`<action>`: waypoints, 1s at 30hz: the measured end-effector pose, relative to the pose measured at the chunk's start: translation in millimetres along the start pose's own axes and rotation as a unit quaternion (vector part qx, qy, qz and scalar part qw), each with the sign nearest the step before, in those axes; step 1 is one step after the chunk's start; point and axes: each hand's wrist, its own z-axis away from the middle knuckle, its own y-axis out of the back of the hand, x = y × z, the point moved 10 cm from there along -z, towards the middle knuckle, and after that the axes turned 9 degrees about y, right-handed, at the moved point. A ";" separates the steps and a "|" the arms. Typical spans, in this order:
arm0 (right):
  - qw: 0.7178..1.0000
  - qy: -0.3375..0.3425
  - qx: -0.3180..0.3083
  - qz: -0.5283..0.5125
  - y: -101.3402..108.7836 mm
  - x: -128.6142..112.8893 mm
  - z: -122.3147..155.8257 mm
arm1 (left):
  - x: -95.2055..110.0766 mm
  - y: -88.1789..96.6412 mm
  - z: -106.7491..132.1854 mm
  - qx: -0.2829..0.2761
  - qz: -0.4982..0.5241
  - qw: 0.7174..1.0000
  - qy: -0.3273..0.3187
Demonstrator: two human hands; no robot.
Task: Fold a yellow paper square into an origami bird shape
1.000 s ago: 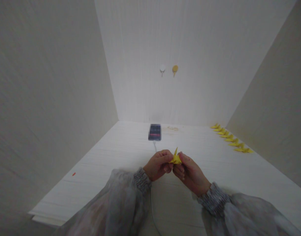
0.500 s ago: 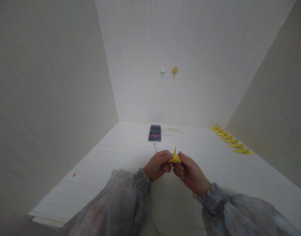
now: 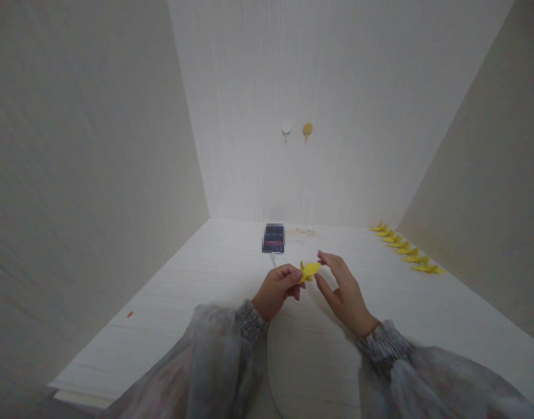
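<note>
A small yellow paper crane [image 3: 310, 270] is pinched between the thumb and fingers of my left hand [image 3: 276, 290], above the white table. Its broad side points right. Just right of it, my right hand [image 3: 346, 295] is open, with thumb and fingers apart around the crane's right end. The fingertips are very close to the paper; I cannot tell whether they touch it. Several more yellow paper cranes [image 3: 409, 251] stand in a slanting row along the table's right edge.
A phone [image 3: 273, 238] with a white cable [image 3: 270, 366] lies near the back wall. A small red piece [image 3: 130, 314] is on the left of the white table [image 3: 183, 279]. A white hook [image 3: 286, 130] and a yellow hook [image 3: 307, 129] are on the wall. Side walls close in the table.
My right hand has let go of the crane and opened, shifting slightly right. The crane has turned in my left hand, so its upright point now leans away and a flat side shows.
</note>
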 end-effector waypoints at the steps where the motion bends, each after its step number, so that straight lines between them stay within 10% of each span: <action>1: 0.998 0.041 -0.009 0.037 -0.1 -8.2 -1.9 | -1.1 -2.0 0.3 -0.007 -0.004 1.000 0.003; 11: 0.969 0.184 -0.088 0.140 -7.8 -28.8 0.7 | 16.3 7.5 4.4 0.041 0.025 0.997 -0.066; 15: 0.961 0.197 -0.112 0.156 -11.9 -32.1 1.7 | 16.8 -8.0 5.6 -0.031 0.042 0.997 -0.060; 30: 0.987 0.128 -0.038 0.091 -0.3 -11.8 4.3 | 8.8 -13.3 8.3 -0.068 0.033 0.996 -0.050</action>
